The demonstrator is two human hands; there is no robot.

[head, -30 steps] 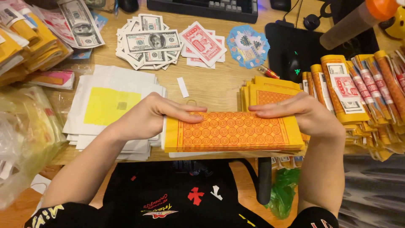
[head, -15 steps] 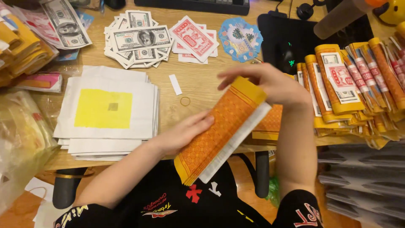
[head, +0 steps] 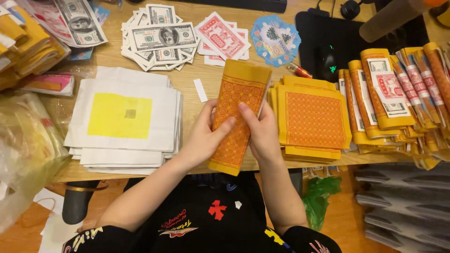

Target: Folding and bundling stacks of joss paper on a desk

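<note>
Forearms: both bare, rising from 6 o'clock over a black printed shirt and converging at the centre of the view.
Left hand [head: 205, 136]: wrapped around the left long edge of the orange paper bundle [head: 239, 117], thumb laid across its front face, the other fingers behind it.
Right hand [head: 262, 133]: gripping the right long edge of the same bundle, thumb on the front beside the left thumb; the two thumbs nearly touch.
Orange paper bundle: a long, flat, folded stack of thin paper, orange with a printed pattern of small rings and a plain yellow band at its far end; held almost upright along the 6 to 12 o'clock line, leaning slightly toward 1 o'clock, its near end past the bench edge [head: 140, 173].
Bench: pale wood grain, the near edge running across the view just beyond the wrists.
White sheet pile [head: 122, 150]: at 9 o'clock of the hands, square soft sheets loosely stacked, a yellow square printed on the top one; just beside the left hand.
Orange square stack [head: 311, 119]: at 3 o'clock, flat sheets with a dotted orange field and yellow border, close against the right hand.
Wrapped bundles [head: 398, 93]: further toward 3 o'clock, yellow rolls with red and white labels, crowded side by side.
Paper notes [head: 159, 40]: at 11 o'clock, a fanned grey-green heap.
Red and white slips [head: 222, 40]: at 12 o'clock, beside a blue scalloped card [head: 274, 40].
Open room: a narrow strip of bare wood at 12 o'clock, between bundle tip and slips.
</note>
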